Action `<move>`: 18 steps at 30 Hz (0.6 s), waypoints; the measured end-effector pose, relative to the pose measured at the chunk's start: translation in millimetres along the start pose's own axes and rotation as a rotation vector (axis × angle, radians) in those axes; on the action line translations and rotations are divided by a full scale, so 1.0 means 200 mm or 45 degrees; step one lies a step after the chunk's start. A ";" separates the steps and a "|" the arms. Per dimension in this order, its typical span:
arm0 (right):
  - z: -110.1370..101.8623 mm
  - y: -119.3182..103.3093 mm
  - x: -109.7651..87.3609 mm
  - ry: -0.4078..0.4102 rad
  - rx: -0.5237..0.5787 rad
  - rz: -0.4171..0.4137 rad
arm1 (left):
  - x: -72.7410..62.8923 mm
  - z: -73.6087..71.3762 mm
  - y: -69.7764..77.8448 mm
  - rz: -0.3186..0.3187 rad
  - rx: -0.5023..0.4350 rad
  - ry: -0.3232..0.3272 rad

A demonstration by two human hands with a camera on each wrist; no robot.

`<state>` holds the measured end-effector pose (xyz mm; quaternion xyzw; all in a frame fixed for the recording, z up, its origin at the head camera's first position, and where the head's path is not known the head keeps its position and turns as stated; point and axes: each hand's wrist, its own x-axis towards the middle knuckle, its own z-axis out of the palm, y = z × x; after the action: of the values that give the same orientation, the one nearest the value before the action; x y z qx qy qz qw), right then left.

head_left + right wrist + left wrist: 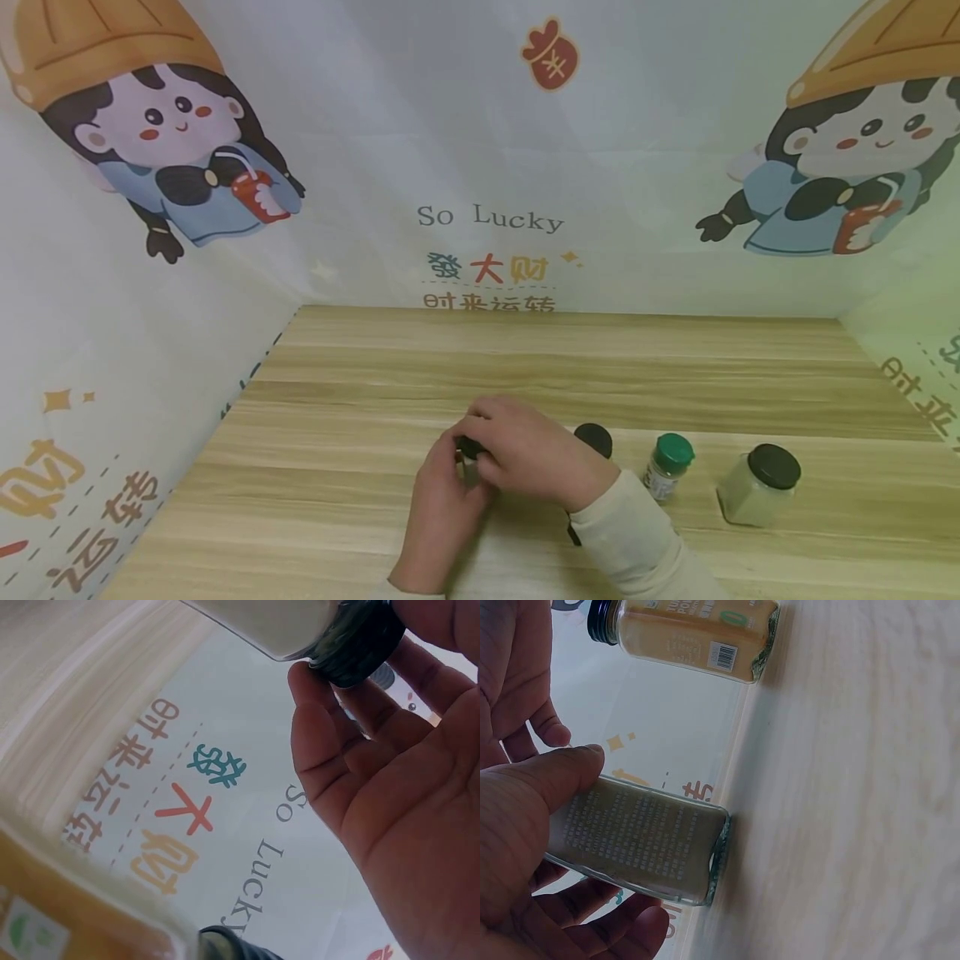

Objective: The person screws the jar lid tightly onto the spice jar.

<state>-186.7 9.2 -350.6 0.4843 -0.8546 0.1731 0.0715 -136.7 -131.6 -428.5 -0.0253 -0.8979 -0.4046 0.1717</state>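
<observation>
In the left wrist view, my left hand holds a glass spice jar by its sides, thumb on the near face. Small pale print covers that face, and the contents look greyish-beige. My right hand grips the jar's black lid from above, with fingertips and thumb at its rim. From the head view, the right hand arches over the lid and the left hand wraps the jar below, hiding most of it. Whether the jar's base touches the table cannot be told.
Right of the hands stand a black-lidded jar, partly hidden by the right wrist, a green-capped shaker and a pale black-lidded jar. A jar of yellow powder is near the left hand. Printed cloth surrounds the wooden table.
</observation>
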 end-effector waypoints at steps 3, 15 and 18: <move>0.00 0.00 0.00 -0.011 -0.009 0.015 | 0.00 0.00 0.00 -0.001 -0.002 -0.003; 0.00 0.00 0.00 -0.008 0.007 0.023 | 0.00 0.00 0.01 -0.014 -0.003 -0.012; 0.00 0.00 0.00 0.001 0.002 -0.002 | 0.00 -0.01 0.01 -0.009 -0.001 -0.006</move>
<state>-185.9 8.9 -351.3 0.4850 -0.8540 0.1738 0.0719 -135.7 -131.3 -426.8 -0.0230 -0.8981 -0.4056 0.1682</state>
